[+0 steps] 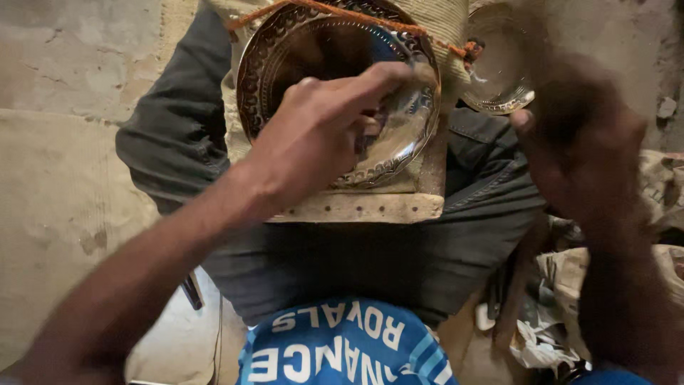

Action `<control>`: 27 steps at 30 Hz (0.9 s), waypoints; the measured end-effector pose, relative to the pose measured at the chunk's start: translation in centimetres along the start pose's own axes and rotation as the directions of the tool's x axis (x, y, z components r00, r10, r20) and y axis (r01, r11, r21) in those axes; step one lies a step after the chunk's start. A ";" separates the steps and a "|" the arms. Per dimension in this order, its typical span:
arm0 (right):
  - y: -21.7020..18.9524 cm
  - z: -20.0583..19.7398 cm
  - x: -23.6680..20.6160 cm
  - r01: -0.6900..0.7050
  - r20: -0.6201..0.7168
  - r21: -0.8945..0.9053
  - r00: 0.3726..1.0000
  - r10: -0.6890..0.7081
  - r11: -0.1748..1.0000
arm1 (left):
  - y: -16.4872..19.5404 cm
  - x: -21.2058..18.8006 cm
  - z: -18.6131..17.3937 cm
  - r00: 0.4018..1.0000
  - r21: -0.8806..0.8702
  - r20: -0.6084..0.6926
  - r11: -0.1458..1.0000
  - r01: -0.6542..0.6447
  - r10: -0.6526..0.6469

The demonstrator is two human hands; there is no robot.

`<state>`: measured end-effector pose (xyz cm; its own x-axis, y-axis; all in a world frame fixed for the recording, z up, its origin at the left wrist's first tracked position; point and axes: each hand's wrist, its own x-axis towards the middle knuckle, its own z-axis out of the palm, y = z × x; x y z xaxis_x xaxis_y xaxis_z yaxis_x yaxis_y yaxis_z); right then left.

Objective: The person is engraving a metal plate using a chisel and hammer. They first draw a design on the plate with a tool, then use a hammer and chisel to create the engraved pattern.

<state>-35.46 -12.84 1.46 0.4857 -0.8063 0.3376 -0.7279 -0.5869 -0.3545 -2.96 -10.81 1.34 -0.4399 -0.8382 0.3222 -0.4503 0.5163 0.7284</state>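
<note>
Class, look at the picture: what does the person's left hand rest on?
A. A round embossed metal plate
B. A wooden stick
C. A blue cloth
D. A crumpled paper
A: the left hand lies with its fingers stretched over the shiny round metal plate, which sits on the person's lap.

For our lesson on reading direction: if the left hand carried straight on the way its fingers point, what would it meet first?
Probably the far rim of the embossed metal plate under the left hand; depth is unclear.
</note>
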 end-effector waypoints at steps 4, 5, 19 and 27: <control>-1.3 -2.0 3.1 0.235 0.071 -0.128 0.971 -0.227 0.964 | -0.4 -1.6 1.4 0.981 -0.036 -0.165 0.995 0.097 -0.102; -1.9 -2.2 3.4 0.201 0.114 -0.168 0.976 -0.183 0.965 | -0.5 -2.0 1.7 0.975 -0.049 -0.195 0.994 0.099 -0.107; -4.0 -3.0 8.8 0.290 0.234 -0.227 0.943 -0.237 0.930 | 0.7 -3.8 6.3 0.723 -0.302 -0.594 0.931 0.205 -0.352; -3.6 -2.4 10.0 0.472 0.265 -0.178 0.868 -0.420 0.863 | 0.4 -3.6 5.8 0.755 -0.246 -0.563 0.940 0.236 -0.336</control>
<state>-29.14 -18.56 8.19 0.8557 -0.4725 0.2111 -0.4851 -0.8744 0.0087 -6.07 -6.59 -2.97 0.2572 -0.9051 0.3387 -0.3361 0.2448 0.9094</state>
